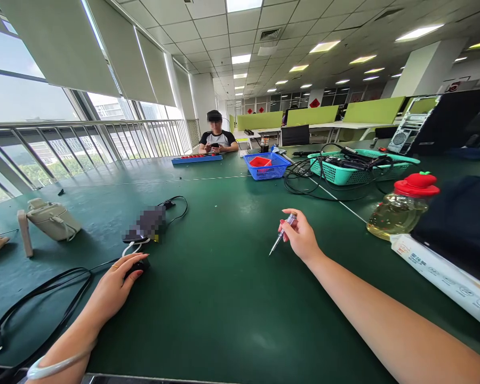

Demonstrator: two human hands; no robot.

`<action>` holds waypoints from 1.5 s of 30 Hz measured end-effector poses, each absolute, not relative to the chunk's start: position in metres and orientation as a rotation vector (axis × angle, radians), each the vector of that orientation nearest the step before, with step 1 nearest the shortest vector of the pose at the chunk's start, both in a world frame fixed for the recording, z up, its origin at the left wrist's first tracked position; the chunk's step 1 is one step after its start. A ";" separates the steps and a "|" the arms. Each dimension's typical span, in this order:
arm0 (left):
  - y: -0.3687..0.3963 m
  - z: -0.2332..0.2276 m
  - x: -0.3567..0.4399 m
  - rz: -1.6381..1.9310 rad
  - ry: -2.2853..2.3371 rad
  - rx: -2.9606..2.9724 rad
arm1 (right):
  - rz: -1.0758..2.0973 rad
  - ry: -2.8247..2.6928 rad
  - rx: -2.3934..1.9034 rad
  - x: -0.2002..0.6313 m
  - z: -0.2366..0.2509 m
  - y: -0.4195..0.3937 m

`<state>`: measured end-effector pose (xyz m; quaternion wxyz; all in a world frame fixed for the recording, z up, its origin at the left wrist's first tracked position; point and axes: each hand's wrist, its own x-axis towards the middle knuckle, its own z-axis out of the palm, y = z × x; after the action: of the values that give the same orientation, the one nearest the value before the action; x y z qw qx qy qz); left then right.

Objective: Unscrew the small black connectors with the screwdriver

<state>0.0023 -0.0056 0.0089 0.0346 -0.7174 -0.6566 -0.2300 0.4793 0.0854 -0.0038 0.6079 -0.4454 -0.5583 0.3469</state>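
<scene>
While gripping the test-pen screwdriver (pixel 282 236) in pinched fingers, right hand (pixel 300 237) raised just above the bench (pixel 224 298), tip angled down and left, not touching the surface. Left hand (pixel 114 288) curled loosely over a small black plug-like object (pixel 138 266) resting on the bench, fingertips on it; grasp not confirmed. Advised: steady the black object flat under the left hand, bring the tip in slowly, keep fingers off the metal shaft. Black cables (pixel 32 298) trailing left; white cable (pixel 134 245) just beyond; blurred device (pixel 146 225) near. Oil bottle (pixel 400 208) well apart, right.
</scene>
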 end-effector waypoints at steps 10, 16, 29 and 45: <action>-0.005 0.006 -0.005 -0.754 -1.999 -2.283 | 0.796 -1.304 -1.024 0.480 -0.006 0.086; -0.007 0.010 -0.002 -0.713 -2.105 -2.234 | 0.802 -1.302 -1.027 0.480 -0.005 0.086; -0.006 0.006 -0.007 -0.688 -2.144 -2.269 | 0.809 -1.305 -1.022 0.481 -0.006 0.088; -0.010 0.012 -0.005 -0.626 -2.161 -2.045 | 0.790 -1.334 -1.038 0.480 -0.005 0.087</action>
<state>-0.0049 -0.0098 0.0119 0.0505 -0.6718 -0.7097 -0.2058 0.4797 0.0865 -0.0054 0.5954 -0.4470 -0.5746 0.3400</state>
